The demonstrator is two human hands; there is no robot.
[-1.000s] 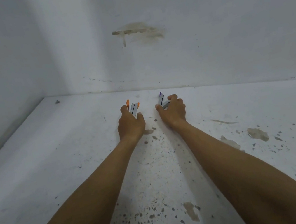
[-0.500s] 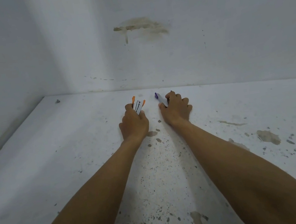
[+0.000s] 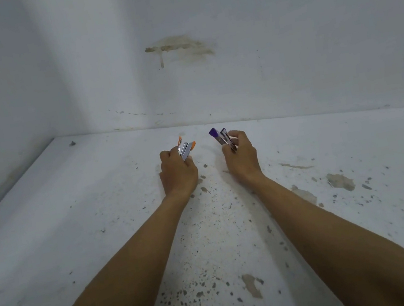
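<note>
Orange-tipped pieces [image 3: 186, 150] bunched in left hand [image 3: 179, 172], fingers [image 3: 167, 156] curled round them, tips poking forward. Purple-tipped pieces [image 3: 221, 138] in right hand [image 3: 242, 158], fingers pinching them. Hands side by side, apart, over speckled white counter [image 3: 72, 213] near back wall [image 3: 284, 47].

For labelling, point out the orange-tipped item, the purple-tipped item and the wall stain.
orange-tipped item [image 3: 186, 150], head view, silver middle.
purple-tipped item [image 3: 213, 133], head view, purple tip.
wall stain [image 3: 178, 46], head view, its centre.
</note>
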